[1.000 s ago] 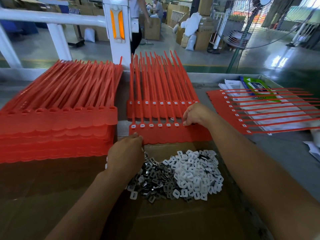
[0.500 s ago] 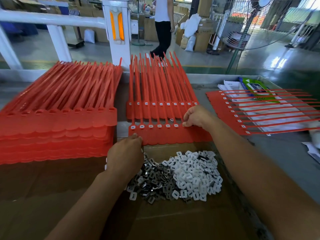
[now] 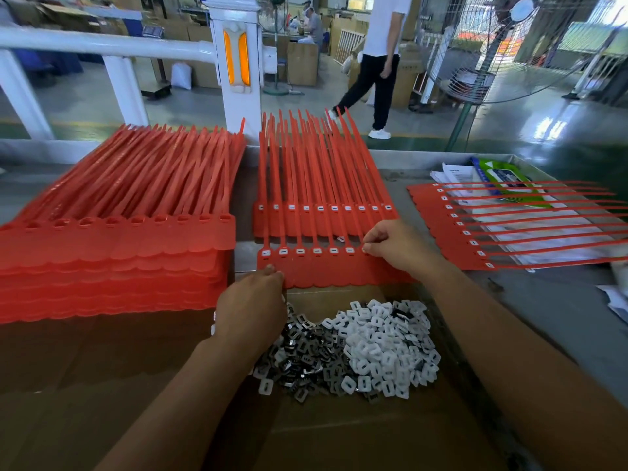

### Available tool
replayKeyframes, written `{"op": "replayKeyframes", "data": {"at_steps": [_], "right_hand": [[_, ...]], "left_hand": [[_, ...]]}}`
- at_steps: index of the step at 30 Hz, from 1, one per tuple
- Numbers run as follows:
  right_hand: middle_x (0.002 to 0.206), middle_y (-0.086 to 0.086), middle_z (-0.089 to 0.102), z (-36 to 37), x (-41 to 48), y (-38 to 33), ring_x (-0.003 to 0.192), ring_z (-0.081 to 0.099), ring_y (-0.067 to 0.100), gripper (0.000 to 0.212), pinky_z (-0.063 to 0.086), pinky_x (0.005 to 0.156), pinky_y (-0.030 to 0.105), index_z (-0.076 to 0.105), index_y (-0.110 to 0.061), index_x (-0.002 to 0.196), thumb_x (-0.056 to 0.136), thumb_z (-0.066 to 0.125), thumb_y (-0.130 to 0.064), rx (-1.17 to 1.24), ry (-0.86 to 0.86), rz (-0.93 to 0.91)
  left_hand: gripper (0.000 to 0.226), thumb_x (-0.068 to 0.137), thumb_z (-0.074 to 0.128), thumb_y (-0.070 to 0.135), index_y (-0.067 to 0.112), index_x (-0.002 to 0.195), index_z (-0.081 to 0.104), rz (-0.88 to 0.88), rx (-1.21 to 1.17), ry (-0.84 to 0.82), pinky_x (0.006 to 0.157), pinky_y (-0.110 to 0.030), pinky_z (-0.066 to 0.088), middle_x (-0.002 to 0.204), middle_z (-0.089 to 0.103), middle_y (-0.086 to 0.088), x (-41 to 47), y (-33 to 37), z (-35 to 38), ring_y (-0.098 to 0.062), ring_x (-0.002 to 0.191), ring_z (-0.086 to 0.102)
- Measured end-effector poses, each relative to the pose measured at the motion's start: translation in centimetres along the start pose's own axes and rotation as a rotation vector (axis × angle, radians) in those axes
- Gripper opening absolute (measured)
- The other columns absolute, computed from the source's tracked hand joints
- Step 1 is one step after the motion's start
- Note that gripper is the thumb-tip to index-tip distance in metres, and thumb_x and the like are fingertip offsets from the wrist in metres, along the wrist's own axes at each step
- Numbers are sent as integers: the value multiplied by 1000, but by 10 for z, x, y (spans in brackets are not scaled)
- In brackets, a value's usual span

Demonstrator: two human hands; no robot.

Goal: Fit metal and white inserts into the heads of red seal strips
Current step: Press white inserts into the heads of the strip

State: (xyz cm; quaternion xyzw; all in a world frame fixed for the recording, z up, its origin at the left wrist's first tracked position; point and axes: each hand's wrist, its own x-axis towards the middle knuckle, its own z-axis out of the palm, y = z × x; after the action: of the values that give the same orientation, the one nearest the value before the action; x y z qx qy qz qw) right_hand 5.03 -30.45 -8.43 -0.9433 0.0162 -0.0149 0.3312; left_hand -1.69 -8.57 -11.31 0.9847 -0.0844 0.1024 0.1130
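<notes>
- Your right hand (image 3: 394, 246) pinches at a head of the flat red plastic seal-strip sheet (image 3: 326, 271); contents indiscernible.
- Your left hand (image 3: 251, 309) touches its edge, left of that pinch; grip indiscernible.

The person in the background (image 3: 379, 56) walked to the right, out from behind the white post (image 3: 234, 107) and onto the open floor. The right hand (image 3: 390, 241) sank slightly toward the row of heads on the front red strip sheet (image 3: 333, 271), its knuckles lower than before.
</notes>
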Motion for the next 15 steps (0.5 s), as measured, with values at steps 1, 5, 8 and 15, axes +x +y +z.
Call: {"op": "replayKeyframes", "data": {"at_steps": [1,5,8,15], "right_hand": [[79,-16,54,-3,-5,-1,77,50,2,6,34,59,16,64,-21,83,83,66,-15,6,-10,-17],[88,-14,58,-18,-29,-2,85,53,1,7,37,68,18,64,-24,87,84,66,-18,26,-170,-45],[84,-14,62,-32,-47,-2,78,57,-2,7,39,62,13,65,-27,85,84,66,-20,-5,-312,-55],[83,-16,62,-31,-59,3,77,56,-4,9,40,63,12,63,-33,82,80,70,-26,-147,-415,-65]], "left_hand": [[31,89,45,12,19,117,57,0,-1,2,76,-26,47,125,56,6,0,0,0,-14,106,57],[32,88,45,10,18,117,58,4,-7,0,77,-27,47,125,56,5,0,-1,2,-15,106,57],[32,88,45,11,18,116,58,-1,-9,-2,77,-28,48,124,56,5,1,-1,2,-15,106,57],[33,89,44,11,19,118,57,0,3,-14,79,-28,47,126,55,5,1,0,1,-15,108,56]]}}
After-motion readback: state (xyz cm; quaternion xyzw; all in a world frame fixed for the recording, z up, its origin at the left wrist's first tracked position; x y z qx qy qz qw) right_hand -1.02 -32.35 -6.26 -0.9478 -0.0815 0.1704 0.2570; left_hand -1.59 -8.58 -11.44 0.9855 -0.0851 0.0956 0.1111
